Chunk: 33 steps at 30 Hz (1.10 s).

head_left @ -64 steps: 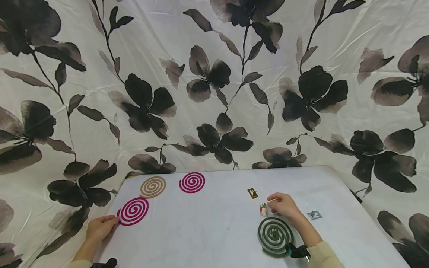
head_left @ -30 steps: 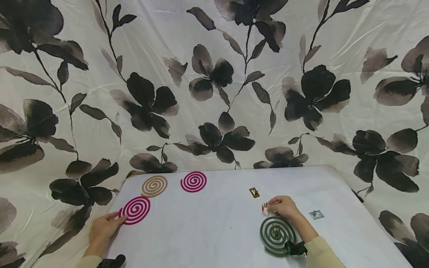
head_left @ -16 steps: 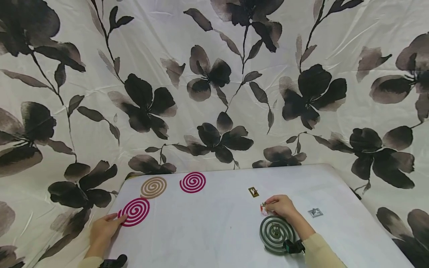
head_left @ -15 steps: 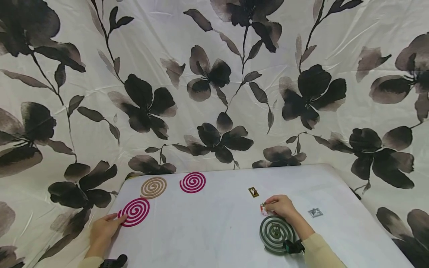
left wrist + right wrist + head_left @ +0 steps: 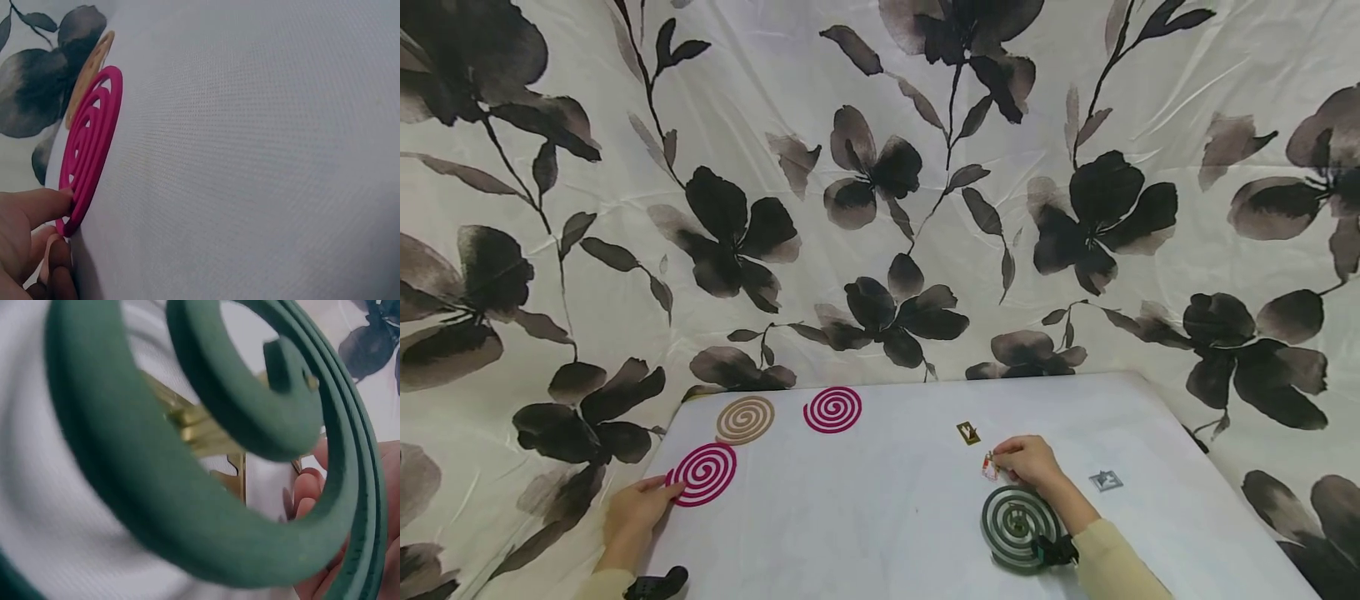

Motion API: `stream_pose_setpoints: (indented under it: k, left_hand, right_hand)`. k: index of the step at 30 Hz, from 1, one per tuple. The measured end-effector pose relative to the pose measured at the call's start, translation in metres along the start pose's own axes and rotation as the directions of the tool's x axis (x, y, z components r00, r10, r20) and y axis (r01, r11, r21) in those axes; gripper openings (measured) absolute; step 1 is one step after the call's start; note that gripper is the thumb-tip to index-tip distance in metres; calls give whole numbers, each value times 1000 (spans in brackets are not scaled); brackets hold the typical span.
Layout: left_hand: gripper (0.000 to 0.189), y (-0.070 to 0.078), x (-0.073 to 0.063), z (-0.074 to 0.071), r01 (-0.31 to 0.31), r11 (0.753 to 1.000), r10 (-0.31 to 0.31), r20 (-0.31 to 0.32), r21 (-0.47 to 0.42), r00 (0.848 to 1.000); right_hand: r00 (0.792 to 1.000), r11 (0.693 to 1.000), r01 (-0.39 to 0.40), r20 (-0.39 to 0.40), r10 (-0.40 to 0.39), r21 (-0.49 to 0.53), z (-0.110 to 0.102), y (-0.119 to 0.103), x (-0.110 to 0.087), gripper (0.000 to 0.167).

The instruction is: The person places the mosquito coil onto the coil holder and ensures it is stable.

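Guessing we're readying the metal coil stand [image 5: 990, 467] pinched in our right hand [image 5: 1028, 460]; our left hand [image 5: 634, 510], well apart, pinches the magenta mosquito coil [image 5: 704, 473]. Next probably calls for gently bringing them together.

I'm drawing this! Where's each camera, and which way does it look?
Head: worn there, facing forward, down at the table; left hand, right hand show.
Left wrist: worn there, facing a pink coil; part of that hand shows.
Right wrist: worn there, facing the green coil; part of that hand shows.
Head and left wrist share that pink coil.
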<state>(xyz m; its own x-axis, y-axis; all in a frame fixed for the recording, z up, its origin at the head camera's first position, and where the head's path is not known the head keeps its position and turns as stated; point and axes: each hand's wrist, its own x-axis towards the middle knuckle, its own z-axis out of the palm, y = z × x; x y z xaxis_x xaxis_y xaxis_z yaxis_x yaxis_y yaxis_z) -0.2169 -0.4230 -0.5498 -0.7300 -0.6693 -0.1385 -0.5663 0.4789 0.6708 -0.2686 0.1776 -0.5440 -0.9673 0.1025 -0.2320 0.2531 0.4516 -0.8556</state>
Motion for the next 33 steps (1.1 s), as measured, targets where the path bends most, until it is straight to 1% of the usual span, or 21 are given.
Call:
stream_pose_setpoints:
  k: [4, 6, 9, 12, 16, 19, 22, 27, 29, 33]
  left_hand:
    - [57, -3, 0, 1, 6, 1000, -6, 0, -13, 1000]
    - [57, -2, 0, 2, -1, 1000, 1, -4, -13, 1000]
    - [59, -1, 1, 2, -23, 1000, 23, -5, -11, 1000]
    - [61, -2, 2, 2, -42, 999, 42, 10, 9, 999]
    - [57, -2, 0, 2, -43, 999, 42, 17, 23, 999]
    - [56, 3, 0, 2, -58, 998, 58, -3, 14, 998]
    - [58, 4, -1, 3, -66, 998, 66, -4, 18, 998]
    - [55, -1, -7, 3, -65, 998, 66, -16, 23, 998]
    - [53, -2, -8, 3, -70, 998, 70, -31, 10, 997]
    - [50, -1, -8, 2, -52, 998, 51, -49, -26, 998]
  right_hand:
    - [999, 999, -34, 3, 34, 31, -1, 3, 1, 9]
    - [999, 999, -37, 1, 37, 40, -2, 3, 3, 9]
    - [1000, 999, -31, -2, 31, 37, -3, 3, 6, 8]
    - [999, 999, -36, 2, 36, 23, -3, 3, 8, 9]
    - [998, 998, -54, 26, 53, 21, -5, 4, 10, 10]
    - [999, 999, -25, 24, 25, 23, -6, 4, 12, 13]
    - [1000, 1000, -21, 20, 21, 19, -8, 5, 13, 15]
    - [998, 999, -38, 46, 37, 10, -9, 8, 11, 20]
    - [998, 999, -33, 53, 32, 16, -10, 7, 10, 22]
    - [997, 999, -39, 67, 37, 30, -11, 6, 9, 24]
